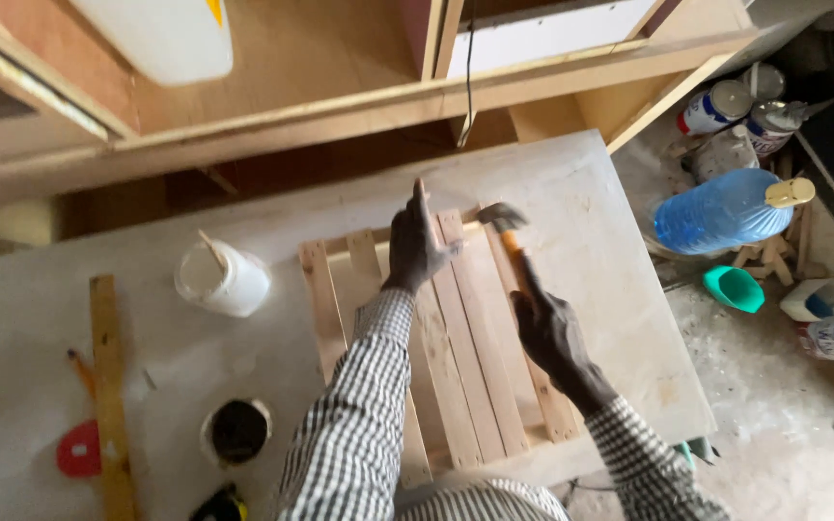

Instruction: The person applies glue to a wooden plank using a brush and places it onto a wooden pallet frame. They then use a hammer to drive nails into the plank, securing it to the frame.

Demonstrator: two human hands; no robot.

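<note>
A small frame of wooden slats (480, 371) lies on the pale plywood worktop (610, 241). My left hand (415, 246) rests on the far end of the slats, its fingers pinching something small there that I cannot make out. My right hand (550, 333) grips the orange handle of a hammer (506, 224), whose dark head is raised just right of my left hand, above the slats' far end. Both arms wear checked sleeves.
A white tub with a stick (222, 280) stands left of the slats. A wooden ruler (108, 386), a red object (79, 450) and a round hole (236, 431) are at the near left. On the floor at right lie a blue water bottle (721, 209), cans and a green cup (734, 288).
</note>
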